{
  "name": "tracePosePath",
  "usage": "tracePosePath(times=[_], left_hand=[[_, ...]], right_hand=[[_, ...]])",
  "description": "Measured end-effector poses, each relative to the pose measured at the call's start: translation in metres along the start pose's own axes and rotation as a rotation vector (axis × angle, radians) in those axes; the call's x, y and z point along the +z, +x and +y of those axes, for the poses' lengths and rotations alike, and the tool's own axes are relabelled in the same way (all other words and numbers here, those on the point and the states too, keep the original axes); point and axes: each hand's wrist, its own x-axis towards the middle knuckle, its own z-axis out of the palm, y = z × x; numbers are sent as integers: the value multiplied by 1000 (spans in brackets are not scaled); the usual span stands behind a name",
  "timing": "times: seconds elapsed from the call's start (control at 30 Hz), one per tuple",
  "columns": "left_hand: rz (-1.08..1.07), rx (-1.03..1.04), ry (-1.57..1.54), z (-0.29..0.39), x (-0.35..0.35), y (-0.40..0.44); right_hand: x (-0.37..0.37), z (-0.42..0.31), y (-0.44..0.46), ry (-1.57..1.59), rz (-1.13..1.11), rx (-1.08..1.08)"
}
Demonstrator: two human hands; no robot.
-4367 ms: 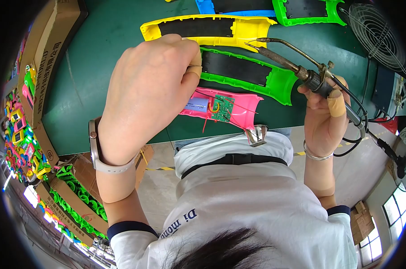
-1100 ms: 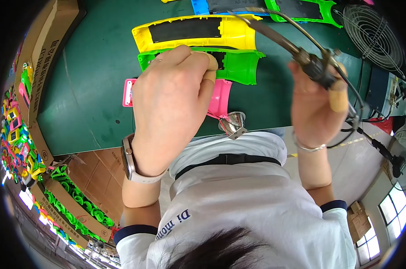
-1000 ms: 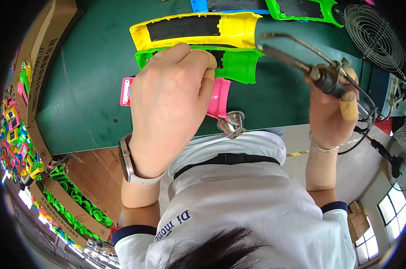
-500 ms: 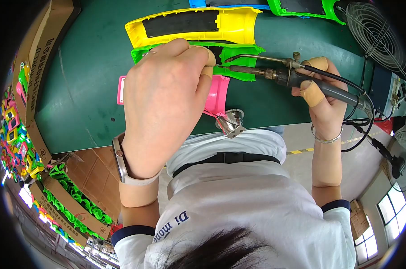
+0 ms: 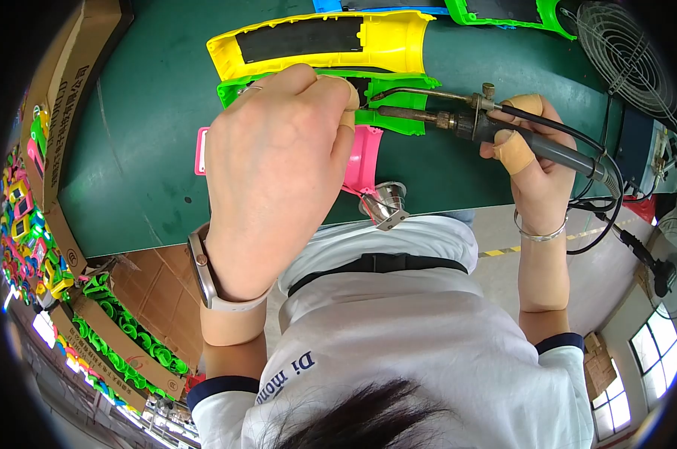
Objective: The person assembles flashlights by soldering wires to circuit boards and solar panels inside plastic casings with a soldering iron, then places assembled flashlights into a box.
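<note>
My left hand is closed in a pinch over the pink shell, hiding most of it; what its fingertips hold is too small to make out. In my right hand is a soldering iron with a thin metal tube alongside. The iron's tip points left, close to my left fingertips. Behind the pink shell lies a green shell, partly covered by my left hand. A shiny metal cup with red and black wires sits at the pink shell's right end, by the table edge.
Beyond the green shell is a yellow shell. A blue shell and another green shell lie farther back. A round wire fan guard stands at right. Cartons and many coloured parts are at left.
The shells and metal cup now appear farther left than at first. The soldering iron, raised and moving about a second ago, has come down and left toward my left fingertips.
</note>
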Motion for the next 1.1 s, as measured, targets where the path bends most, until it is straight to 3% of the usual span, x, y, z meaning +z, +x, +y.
tracePosePath(times=[0.7,1.1], left_hand=[[-44,-4,54,3,-3,2],[-35,4,16,2,-3,1]], right_hand=[[0,5,-11,-6,4,-16],[-11,22,-13,390,150,-223]])
